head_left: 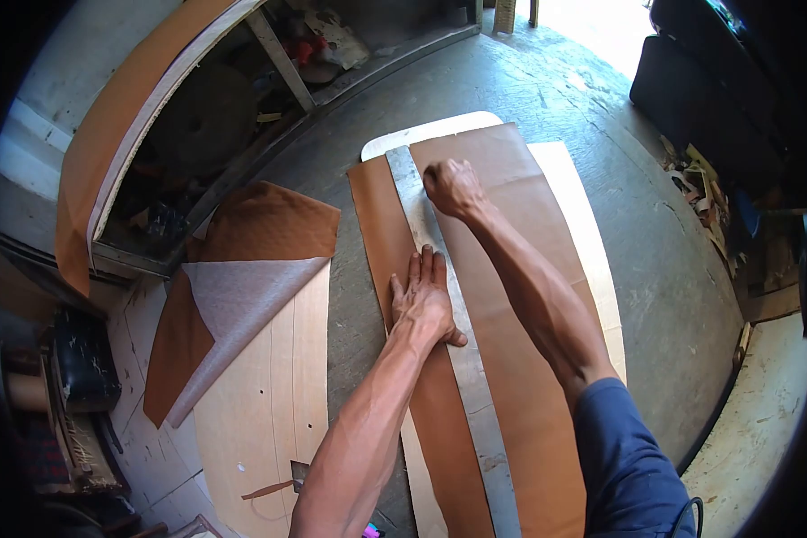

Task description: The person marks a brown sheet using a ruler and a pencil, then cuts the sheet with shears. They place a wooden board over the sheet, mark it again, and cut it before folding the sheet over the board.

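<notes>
Left hand (pixel 424 300), head view: near the centre of the clock face, laid flat with fingers spread, gripping nothing, partly on the straightedge and partly on the brown sheet.
Right hand (pixel 455 188): at 1 o'clock, clenched, just beside the straightedge's right edge; whether the fingers enclose anything is hidden.
Straightedge (pixel 471 394): long, flat and metallic, lying lengthwise on the brown sheet from 12 o'clock down to 5.
Brown sheet (pixel 502 359): spread beneath both hands, reaching from 12 o'clock to between 5 and 6, with faint creases across it.
Pale board (pixel 578 206): under the brown sheet, its edge showing towards 2 and 3 o'clock.
Folded piece (pixel 251 300): at 9 o'clock, brown with a whitish underside turned up, lying partly over a second board (pixel 260 412) between 7 and 8.
Curved panel (pixel 121 134): brown-covered, at 10 o'clock.
Scraps (pixel 704 193): heaped between 2 and 3 o'clock.
Floor (pixel 672 269): grey, at 3 o'clock.
</notes>
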Motion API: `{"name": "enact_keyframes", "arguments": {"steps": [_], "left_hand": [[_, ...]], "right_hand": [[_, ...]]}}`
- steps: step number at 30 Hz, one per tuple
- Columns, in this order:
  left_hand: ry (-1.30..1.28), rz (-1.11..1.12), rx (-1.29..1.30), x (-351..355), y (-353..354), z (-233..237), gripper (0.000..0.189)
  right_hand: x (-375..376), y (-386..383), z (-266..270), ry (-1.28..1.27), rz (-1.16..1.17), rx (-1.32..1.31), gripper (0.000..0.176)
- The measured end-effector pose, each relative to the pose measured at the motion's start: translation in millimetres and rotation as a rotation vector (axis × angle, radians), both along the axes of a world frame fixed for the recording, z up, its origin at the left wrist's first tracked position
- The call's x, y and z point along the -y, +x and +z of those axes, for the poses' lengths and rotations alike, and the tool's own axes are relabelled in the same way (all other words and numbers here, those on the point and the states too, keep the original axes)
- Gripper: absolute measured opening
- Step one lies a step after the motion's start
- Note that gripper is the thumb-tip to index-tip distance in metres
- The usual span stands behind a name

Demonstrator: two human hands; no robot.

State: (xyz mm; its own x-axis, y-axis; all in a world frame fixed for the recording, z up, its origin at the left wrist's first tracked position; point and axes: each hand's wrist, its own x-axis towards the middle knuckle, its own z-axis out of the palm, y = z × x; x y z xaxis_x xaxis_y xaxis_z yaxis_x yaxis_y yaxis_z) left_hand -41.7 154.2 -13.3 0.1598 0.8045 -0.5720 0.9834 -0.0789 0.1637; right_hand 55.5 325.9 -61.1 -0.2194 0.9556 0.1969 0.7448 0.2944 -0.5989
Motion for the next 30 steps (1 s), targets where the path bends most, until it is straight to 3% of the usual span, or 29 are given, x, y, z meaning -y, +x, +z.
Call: {"name": "enact_keyframes", "arguments": {"steps": [4,6,12,13,14,15,18,19,21,22,24,26,30], "left_hand": [[0.018,-0.012,-0.006,-1,-3,-3,0.152],[0.089,-0.009,0.041,1,-8,-21,0.155],[0.061,0.034,0.029,2,-2,-11,0.153],[0.054,0.035,0.018,4,-1,-8,0.152],[0.051,0.052,0.002,5,1,-6,0.151],[0.062,0.063,-0.015,7,4,-5,0.149],[0.212,0.135,-0.031,25,10,-3,0.134],[0.302,0.171,-0.013,42,11,-6,0.127],[0.572,0.127,0.079,96,19,-9,0.077],[0.628,0.121,0.123,132,21,-13,0.064],[0.624,0.356,0.207,207,27,-18,0.062],[0.602,0.612,0.269,278,29,-12,0.056],[0.425,0.812,0.311,380,24,-25,0.054]], "right_hand": [[-4,-2,-2,-0.020,-0.059,-0.103,0.024],[43,14,-14,0.186,0.024,0.011,0.023],[327,92,32,-0.017,0.112,-0.068,0.008],[376,107,44,-0.062,0.156,-0.090,0.008],[425,126,55,-0.255,0.192,-0.035,0.021],[468,136,73,-0.407,0.165,-0.012,0.021],[567,152,84,-0.415,-0.004,-0.106,0.020],[589,152,84,-0.407,-0.112,-0.103,0.025],[621,142,84,-0.381,-0.242,-0.122,0.030],[627,129,83,-0.370,-0.267,-0.002,0.040],[642,114,69,-0.354,-0.261,0.197,0.068],[648,106,58,-0.387,-0.275,0.124,0.067],[648,97,52,-0.390,-0.303,0.078,0.061]]}}
